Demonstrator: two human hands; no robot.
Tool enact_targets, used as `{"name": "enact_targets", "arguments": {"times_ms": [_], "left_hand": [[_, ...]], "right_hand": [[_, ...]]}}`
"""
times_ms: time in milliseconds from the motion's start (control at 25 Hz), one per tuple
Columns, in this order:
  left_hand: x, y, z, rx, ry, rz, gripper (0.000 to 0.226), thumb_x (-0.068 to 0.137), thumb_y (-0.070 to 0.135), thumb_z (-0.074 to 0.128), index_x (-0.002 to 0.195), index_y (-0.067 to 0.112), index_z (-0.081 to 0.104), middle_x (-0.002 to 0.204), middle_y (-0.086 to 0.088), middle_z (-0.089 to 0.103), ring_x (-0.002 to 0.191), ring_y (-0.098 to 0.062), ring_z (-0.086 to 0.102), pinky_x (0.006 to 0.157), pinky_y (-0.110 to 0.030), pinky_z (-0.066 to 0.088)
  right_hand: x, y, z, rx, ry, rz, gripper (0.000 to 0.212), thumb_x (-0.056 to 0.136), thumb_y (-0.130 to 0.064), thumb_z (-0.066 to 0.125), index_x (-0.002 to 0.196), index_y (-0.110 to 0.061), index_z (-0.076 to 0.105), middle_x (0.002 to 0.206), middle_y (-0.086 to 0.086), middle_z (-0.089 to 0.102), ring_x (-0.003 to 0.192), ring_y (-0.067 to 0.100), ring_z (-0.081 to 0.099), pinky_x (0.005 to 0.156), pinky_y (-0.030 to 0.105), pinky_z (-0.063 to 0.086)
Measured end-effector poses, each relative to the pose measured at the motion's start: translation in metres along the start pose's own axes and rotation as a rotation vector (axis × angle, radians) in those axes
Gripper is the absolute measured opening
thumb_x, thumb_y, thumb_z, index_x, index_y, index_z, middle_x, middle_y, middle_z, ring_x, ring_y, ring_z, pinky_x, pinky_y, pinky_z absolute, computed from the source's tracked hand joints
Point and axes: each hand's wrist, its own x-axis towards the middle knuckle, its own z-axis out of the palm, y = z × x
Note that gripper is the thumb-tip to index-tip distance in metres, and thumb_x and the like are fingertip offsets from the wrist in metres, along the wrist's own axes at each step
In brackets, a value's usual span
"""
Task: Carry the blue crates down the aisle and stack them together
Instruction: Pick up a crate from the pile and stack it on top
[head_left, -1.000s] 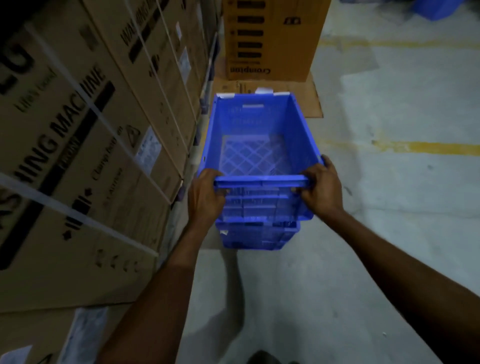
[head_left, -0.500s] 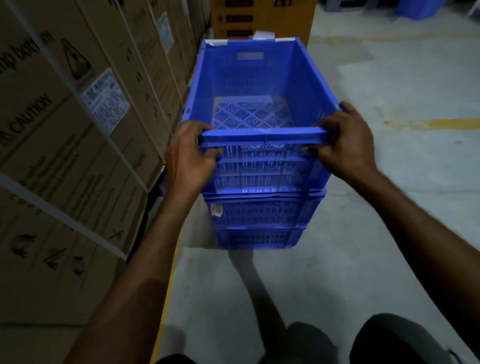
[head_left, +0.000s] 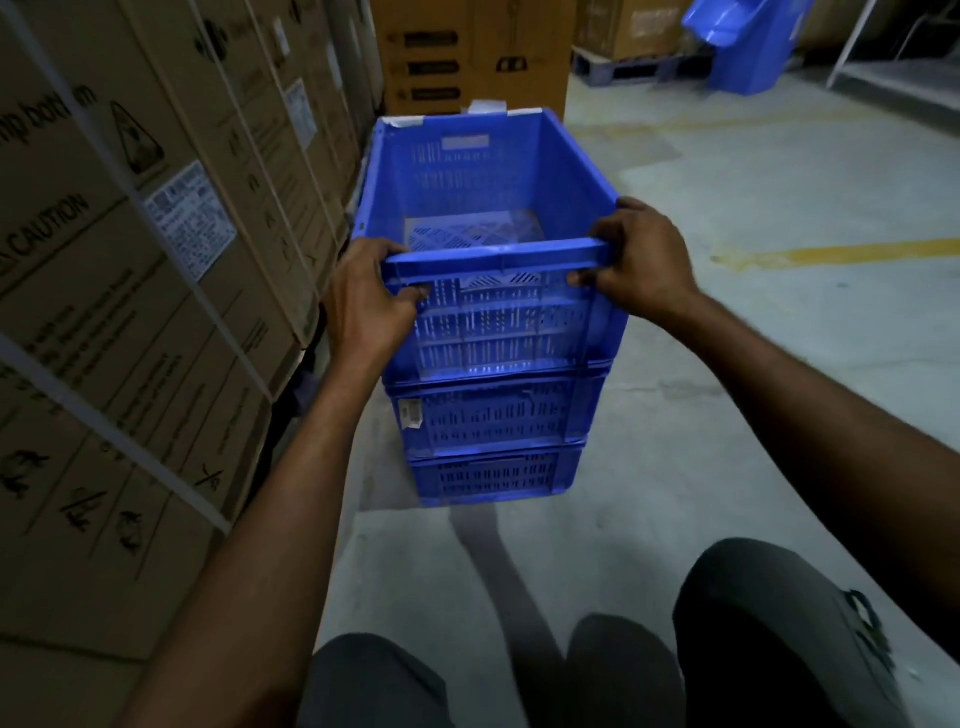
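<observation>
1. On the left, strapped cardboard cartons (head_left: 130, 312) form a wall running from near to far.
2. Grey concrete floor (head_left: 779, 405) spreads to the right, with a yellow line (head_left: 841, 253) painted across it.
3. In the centre are three blue crates, nested in a stack just beside the cartons. The top crate (head_left: 483, 171) sits in the middle crate (head_left: 493, 415), and that sits in the bottom crate (head_left: 493, 475). Whether the bottom crate touches the floor is unclear.
4. A brown carton (head_left: 467, 52) stands just beyond the stack, and blue plastic bins (head_left: 743, 47) lean far right, well apart.
5. The left hand (head_left: 363, 306) wraps round the left end of the top crate's near rim, fingers tucked beneath.
6. The right hand (head_left: 639, 265) clamps the right end of the same rim, fingers curled under.
</observation>
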Motion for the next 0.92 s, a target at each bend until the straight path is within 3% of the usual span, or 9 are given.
{"name": "enact_targets", "arguments": {"times_ms": [120, 240, 320, 440, 640, 760, 920], "left_hand": [[-0.003, 0.0, -0.004, 0.022, -0.042, 0.011, 0.033, 0.075, 0.023, 0.082, 0.103, 0.014, 0.067, 0.107, -0.006, 0.065, 0.097, -0.022, 0.062, 0.075, -0.026, 0.039], [0.002, -0.001, -0.014, 0.185, -0.083, 0.124, 0.038, 0.076, 0.036, 0.079, 0.104, 0.016, 0.065, 0.116, -0.004, 0.063, 0.116, -0.03, 0.055, 0.087, -0.032, 0.039], [0.01, -0.001, -0.02, 0.329, -0.13, 0.191, 0.04, 0.077, 0.045, 0.076, 0.106, 0.02, 0.064, 0.119, -0.002, 0.064, 0.126, -0.033, 0.048, 0.099, -0.045, 0.039], [0.012, -0.002, -0.021, 0.328, -0.195, 0.169, 0.035, 0.081, 0.046, 0.073, 0.106, 0.023, 0.062, 0.101, -0.007, 0.063, 0.109, -0.032, 0.054, 0.083, -0.043, 0.047], [0.01, -0.004, -0.021, 0.306, -0.23, 0.182, 0.031, 0.082, 0.038, 0.073, 0.105, 0.023, 0.059, 0.094, -0.002, 0.06, 0.109, -0.031, 0.05, 0.079, -0.043, 0.046], [0.009, 0.0, -0.021, 0.319, -0.239, 0.202, 0.03, 0.084, 0.036, 0.072, 0.107, 0.022, 0.058, 0.092, 0.006, 0.053, 0.11, -0.031, 0.048, 0.08, -0.045, 0.045], [0.008, 0.0, -0.019, 0.379, -0.251, 0.209, 0.032, 0.088, 0.041, 0.067, 0.114, 0.025, 0.06, 0.105, 0.0, 0.063, 0.114, -0.033, 0.046, 0.083, -0.046, 0.04]], "right_hand": [[-0.003, -0.002, -0.003, -0.067, -0.005, -0.006, 0.042, 0.069, -0.041, 0.086, 0.101, -0.017, 0.072, 0.117, 0.009, 0.07, 0.139, 0.026, 0.045, 0.099, 0.039, 0.047], [-0.002, -0.009, -0.006, -0.282, -0.019, -0.167, 0.047, 0.073, -0.049, 0.079, 0.108, -0.019, 0.068, 0.108, 0.01, 0.069, 0.123, 0.032, 0.055, 0.106, 0.046, 0.04], [0.001, -0.019, -0.006, -0.253, -0.08, -0.203, 0.044, 0.079, -0.046, 0.077, 0.112, -0.019, 0.065, 0.107, 0.012, 0.07, 0.108, 0.036, 0.062, 0.091, 0.043, 0.047], [0.002, -0.023, 0.002, -0.284, -0.101, -0.267, 0.035, 0.084, -0.043, 0.072, 0.107, -0.019, 0.062, 0.106, 0.013, 0.071, 0.1, 0.039, 0.064, 0.073, 0.04, 0.046], [0.006, -0.015, -0.004, -0.277, -0.185, -0.323, 0.03, 0.084, -0.037, 0.072, 0.107, -0.022, 0.06, 0.106, 0.011, 0.07, 0.1, 0.038, 0.064, 0.073, 0.042, 0.048], [0.006, -0.013, -0.002, -0.293, -0.196, -0.329, 0.027, 0.083, -0.034, 0.072, 0.104, -0.023, 0.059, 0.103, 0.012, 0.07, 0.098, 0.038, 0.064, 0.068, 0.038, 0.041], [0.0, -0.013, 0.001, -0.307, -0.152, -0.315, 0.027, 0.084, -0.033, 0.07, 0.104, -0.022, 0.058, 0.101, 0.012, 0.07, 0.096, 0.039, 0.064, 0.067, 0.037, 0.038]]}}
